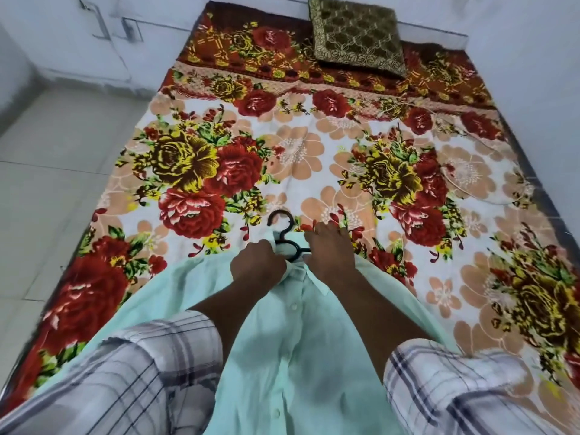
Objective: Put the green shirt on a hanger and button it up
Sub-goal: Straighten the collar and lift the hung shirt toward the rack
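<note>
The green shirt (pixel 292 334) lies long-ways up the bed's near edge, collar and hanger (pixel 284 233) far. Both hands, left hand (pixel 259 265) and right hand (pixel 329 252), are curled, pinching the collar.

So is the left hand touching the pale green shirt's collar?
Touching. The head view shows the left hand closed on the pale green shirt at its collar, beside the black plastic hanger.

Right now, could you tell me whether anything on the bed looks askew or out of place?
Nothing stands out. The pale green shirt lies flat on the floral bedspread with the black plastic hanger at its collar, both hands there; the olive patterned cushion sits at the far end.
</note>
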